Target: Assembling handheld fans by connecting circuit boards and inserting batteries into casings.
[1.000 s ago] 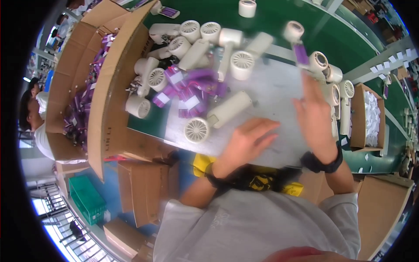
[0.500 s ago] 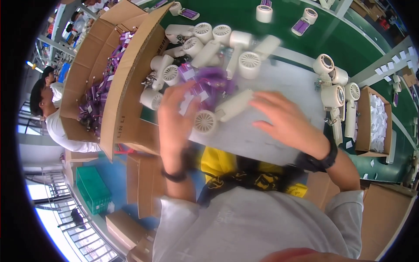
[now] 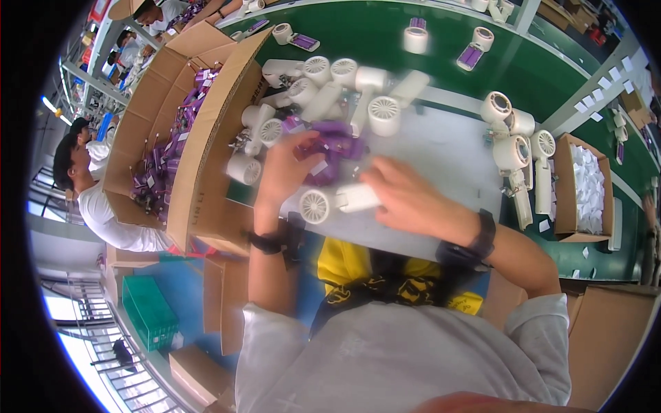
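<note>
A white handheld fan with a round grille lies at the near side of the grey work surface. My right hand is closed round the end of its handle. My left hand is over the left of the surface, thumb and fingers apart, beside a heap of purple battery packs. Some of these packs carry white labels. Whether the left fingertips touch a pack is hard to make out. Beyond the heap, several white fan housings lie in a cluster.
A large cardboard box filled with purple wired packs stands at the left. More fans sit at the right, by a carton of white slips. A green conveyor belt with fan parts runs behind. A co-worker is at far left.
My right hand has closed on the fan's handle, and the fan has shifted slightly nearer to me. The left hand has moved slightly right, toward the purple packs.
</note>
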The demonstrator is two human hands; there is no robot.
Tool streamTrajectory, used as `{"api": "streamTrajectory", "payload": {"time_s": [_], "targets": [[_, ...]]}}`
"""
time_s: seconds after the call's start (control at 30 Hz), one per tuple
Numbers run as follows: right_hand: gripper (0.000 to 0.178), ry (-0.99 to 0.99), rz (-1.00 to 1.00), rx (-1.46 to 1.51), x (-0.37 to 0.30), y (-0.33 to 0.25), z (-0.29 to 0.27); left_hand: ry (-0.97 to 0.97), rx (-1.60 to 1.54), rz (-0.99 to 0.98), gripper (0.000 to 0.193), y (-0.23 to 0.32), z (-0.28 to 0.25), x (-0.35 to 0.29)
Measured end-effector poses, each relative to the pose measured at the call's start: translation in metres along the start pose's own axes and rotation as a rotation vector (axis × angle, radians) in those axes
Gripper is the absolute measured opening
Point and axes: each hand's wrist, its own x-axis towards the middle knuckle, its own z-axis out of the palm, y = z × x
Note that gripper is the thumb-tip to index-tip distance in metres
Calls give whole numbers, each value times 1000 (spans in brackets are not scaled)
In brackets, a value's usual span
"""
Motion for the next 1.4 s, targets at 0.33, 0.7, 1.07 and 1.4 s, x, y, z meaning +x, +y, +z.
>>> {"api": "streamTrajectory", "payload": {"time_s": [0.33, 0.7, 1.07, 1.4], "targets": [[34, 9, 186, 513, -87, 18, -47, 34, -266, -186, 17, -5, -4, -10], [25, 12, 968, 793, -111, 3, -46, 128, -563, 264, 13, 42, 0, -44], [34, 252, 363, 129, -95, -12, -83, -188, -899, 252, 12, 119, 65, -50], [33, 221, 707, 339, -112, 15, -48, -146, -598, 307, 33, 92, 118, -49]]}}
